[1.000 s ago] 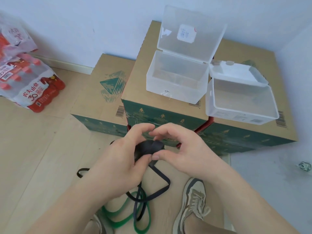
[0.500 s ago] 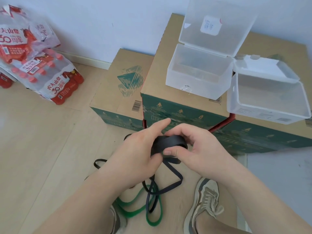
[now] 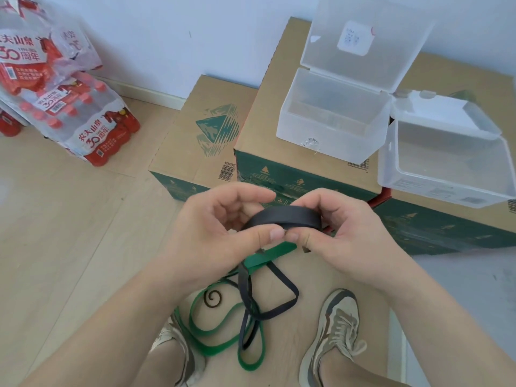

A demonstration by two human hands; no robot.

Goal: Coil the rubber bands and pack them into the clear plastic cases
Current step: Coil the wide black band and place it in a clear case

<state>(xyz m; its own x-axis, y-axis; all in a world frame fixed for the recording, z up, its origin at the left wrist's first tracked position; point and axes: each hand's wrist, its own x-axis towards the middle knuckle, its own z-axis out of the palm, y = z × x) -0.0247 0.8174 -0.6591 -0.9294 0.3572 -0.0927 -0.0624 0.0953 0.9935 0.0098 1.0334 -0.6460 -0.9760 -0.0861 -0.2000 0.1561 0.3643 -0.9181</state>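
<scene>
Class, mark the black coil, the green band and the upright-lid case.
black coil [image 3: 290, 216], head view, front of the wound ring
green band [image 3: 270, 254], head view, flat stretch under the hands
upright-lid case [image 3: 321, 138], head view, front wall

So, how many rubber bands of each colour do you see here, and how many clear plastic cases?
black rubber band: 1, partly coiled
green rubber band: 1
clear plastic cases: 2, the left case and the right case, both open
Total: 4
</scene>
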